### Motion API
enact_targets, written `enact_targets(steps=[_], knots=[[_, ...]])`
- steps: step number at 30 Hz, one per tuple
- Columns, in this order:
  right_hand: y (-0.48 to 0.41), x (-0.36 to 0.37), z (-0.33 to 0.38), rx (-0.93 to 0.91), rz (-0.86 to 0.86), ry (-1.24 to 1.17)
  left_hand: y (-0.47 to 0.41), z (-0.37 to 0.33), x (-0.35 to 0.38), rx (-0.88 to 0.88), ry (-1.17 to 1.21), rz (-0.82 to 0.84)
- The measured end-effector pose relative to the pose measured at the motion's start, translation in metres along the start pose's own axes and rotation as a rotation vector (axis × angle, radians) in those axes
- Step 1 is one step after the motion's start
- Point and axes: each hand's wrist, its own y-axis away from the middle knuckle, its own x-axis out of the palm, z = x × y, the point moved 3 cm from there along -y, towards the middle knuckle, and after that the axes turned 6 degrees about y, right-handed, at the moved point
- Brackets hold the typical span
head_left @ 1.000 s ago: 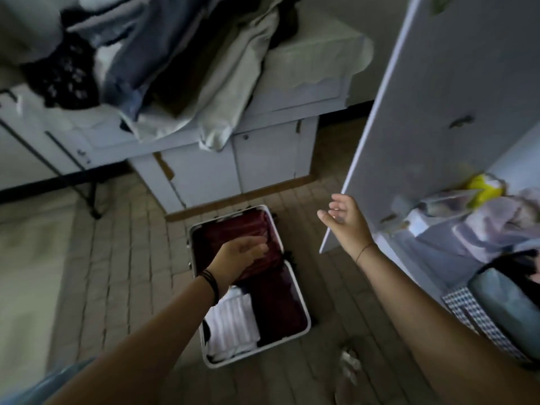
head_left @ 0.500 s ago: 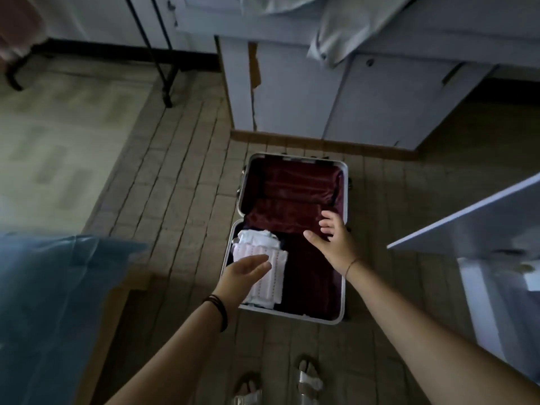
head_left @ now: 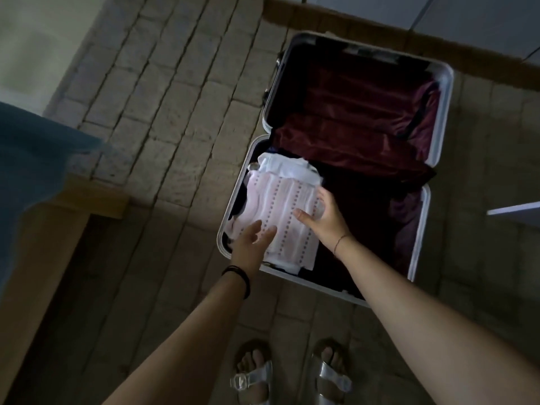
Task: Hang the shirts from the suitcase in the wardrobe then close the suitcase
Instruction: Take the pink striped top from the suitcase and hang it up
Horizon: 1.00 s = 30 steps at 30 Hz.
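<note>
Compared with half a second ago, both hands are now brought down onto the folded shirt (head_left: 285, 209), where before only the left was near it and the right was over the lining; a lift of the next shirt is judged to be about to begin, with no grip made yet. The left hand (head_left: 252, 244) is laid flat, fingers straight, on the shirt's lower left corner. The right hand (head_left: 325, 215) is open at the shirt's right edge, thumb on the cloth, nothing clasped. The shirt is a soft white rectangle with dotted stripes, lying in the lower left of the open suitcase (head_left: 424, 217), on other white fabric (head_left: 287, 166). The case is a hard, rounded silvery shell with crumpled, glossy maroon lining (head_left: 353, 135), set on a matt tiled floor (head_left: 175, 112)
</note>
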Motion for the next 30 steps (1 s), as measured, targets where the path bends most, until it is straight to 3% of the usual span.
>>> enact_targets(steps=[5,12,15,18,21,30], knots=[[-0.072,0.032,-0.024,-0.065,-0.001,0.253,-0.057,0.040,0.013,-0.074,0.169,-0.117],[-0.109,0.035,-0.033,0.013,-0.043,0.564,-0.078,0.060,0.015,-0.118,0.230,-0.136],[-0.112,0.030,-0.028,0.064,0.018,0.638,-0.079,0.064,0.013,-0.128,0.252,-0.133],[-0.107,0.028,-0.019,-0.052,0.042,0.816,-0.080,0.066,0.012,-0.132,0.269,-0.127],[-0.094,0.023,-0.012,-0.155,0.036,0.685,-0.076,0.060,0.013,-0.133,0.274,-0.121],[-0.013,-0.031,0.045,-0.084,0.229,0.073,-0.022,0.010,-0.001,-0.135,0.316,-0.066]])
